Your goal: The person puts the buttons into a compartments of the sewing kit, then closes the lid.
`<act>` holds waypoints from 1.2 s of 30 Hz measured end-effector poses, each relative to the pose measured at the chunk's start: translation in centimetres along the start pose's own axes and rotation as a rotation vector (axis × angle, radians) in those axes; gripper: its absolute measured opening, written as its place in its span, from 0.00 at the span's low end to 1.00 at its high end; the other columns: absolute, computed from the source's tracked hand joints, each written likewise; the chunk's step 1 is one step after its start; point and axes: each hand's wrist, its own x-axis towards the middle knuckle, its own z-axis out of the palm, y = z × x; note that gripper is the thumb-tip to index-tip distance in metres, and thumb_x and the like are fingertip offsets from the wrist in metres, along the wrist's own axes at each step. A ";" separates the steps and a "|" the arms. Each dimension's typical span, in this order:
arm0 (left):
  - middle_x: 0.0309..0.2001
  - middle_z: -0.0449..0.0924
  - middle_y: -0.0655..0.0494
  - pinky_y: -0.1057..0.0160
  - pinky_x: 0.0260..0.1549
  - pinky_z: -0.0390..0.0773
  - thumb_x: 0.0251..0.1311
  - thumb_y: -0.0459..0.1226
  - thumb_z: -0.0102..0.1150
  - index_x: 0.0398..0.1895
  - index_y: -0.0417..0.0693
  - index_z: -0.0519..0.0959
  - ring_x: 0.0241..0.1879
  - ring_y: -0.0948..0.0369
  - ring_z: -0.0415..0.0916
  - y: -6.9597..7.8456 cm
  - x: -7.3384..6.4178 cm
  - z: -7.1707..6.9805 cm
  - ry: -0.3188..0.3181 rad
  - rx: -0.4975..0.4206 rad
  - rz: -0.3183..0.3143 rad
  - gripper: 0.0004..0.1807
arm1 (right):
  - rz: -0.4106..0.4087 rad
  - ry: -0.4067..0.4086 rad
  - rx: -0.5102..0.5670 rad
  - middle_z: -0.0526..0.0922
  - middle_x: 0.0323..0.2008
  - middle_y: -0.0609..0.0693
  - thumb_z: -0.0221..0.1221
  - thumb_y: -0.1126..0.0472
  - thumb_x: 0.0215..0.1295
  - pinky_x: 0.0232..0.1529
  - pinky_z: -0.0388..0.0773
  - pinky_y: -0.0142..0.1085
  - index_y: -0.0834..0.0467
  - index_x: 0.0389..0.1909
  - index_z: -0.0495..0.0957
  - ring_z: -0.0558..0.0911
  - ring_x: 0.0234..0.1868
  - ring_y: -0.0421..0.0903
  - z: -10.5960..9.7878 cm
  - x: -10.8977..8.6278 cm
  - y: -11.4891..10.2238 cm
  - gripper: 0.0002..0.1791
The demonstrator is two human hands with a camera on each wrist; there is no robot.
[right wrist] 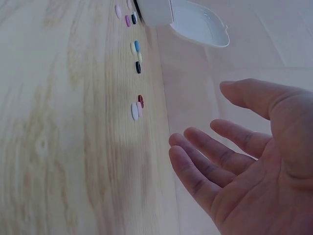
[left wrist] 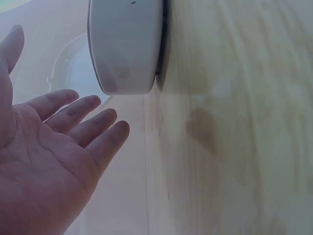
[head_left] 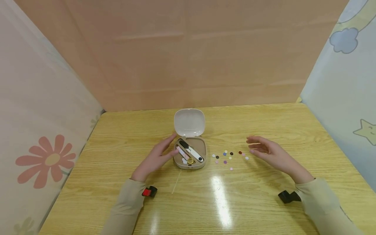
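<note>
A small sewing box stands on the table with its pale lid raised at the back. In its compartments lie white-handled thread snips, a rolled pink-and-white strip, a gold ring-shaped piece and a small white piece. My left hand is at the box's left side, fingers extended and holding nothing. My right hand hovers right of the scattered buttons, its fingers loosely bent and empty. Closest to it are a dark red button and a white button.
Several more small buttons, among them a purple button and a blue button, lie between box and right hand. A thin pale strand lies in front of the box. A brown backdrop closes off the table's far edge.
</note>
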 end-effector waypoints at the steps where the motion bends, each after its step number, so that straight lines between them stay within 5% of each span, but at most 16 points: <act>1: 0.72 0.53 0.53 0.51 0.67 0.55 0.67 0.43 0.57 0.74 0.48 0.55 0.70 0.53 0.51 0.0 0.0 0.1 -0.003 -0.009 0.001 0.36 | -0.001 -0.003 0.005 0.67 0.63 0.62 0.54 0.59 0.71 0.50 0.74 0.24 0.64 0.68 0.61 0.71 0.59 0.62 0.1 0.0 0.0 0.28; 11: 0.72 0.55 0.57 0.53 0.67 0.56 0.56 0.45 0.67 0.74 0.53 0.57 0.70 0.55 0.52 -0.2 0.0 0.8 -0.013 -0.050 -0.010 0.43 | -0.016 -0.022 -0.002 0.71 0.60 0.62 0.57 0.61 0.68 0.50 0.77 0.30 0.65 0.66 0.63 0.74 0.56 0.61 0.4 -0.2 -0.2 0.28; 19: 0.71 0.56 0.56 0.57 0.66 0.59 0.46 0.46 0.75 0.74 0.50 0.56 0.69 0.57 0.53 -0.1 0.1 1.2 -0.032 0.010 -0.017 0.52 | -0.021 -0.021 -0.049 0.76 0.54 0.60 0.64 0.62 0.62 0.52 0.78 0.42 0.64 0.64 0.67 0.78 0.52 0.57 0.7 -0.2 0.4 0.30; 36: 0.71 0.53 0.55 0.55 0.65 0.61 0.38 0.43 0.79 0.75 0.51 0.52 0.69 0.58 0.53 0.1 0.7 1.3 -0.064 0.010 -0.020 0.59 | 0.043 -0.011 -0.057 0.80 0.43 0.57 0.65 0.71 0.57 0.41 0.80 0.33 0.69 0.57 0.71 0.80 0.42 0.51 1.3 0.3 1.1 0.26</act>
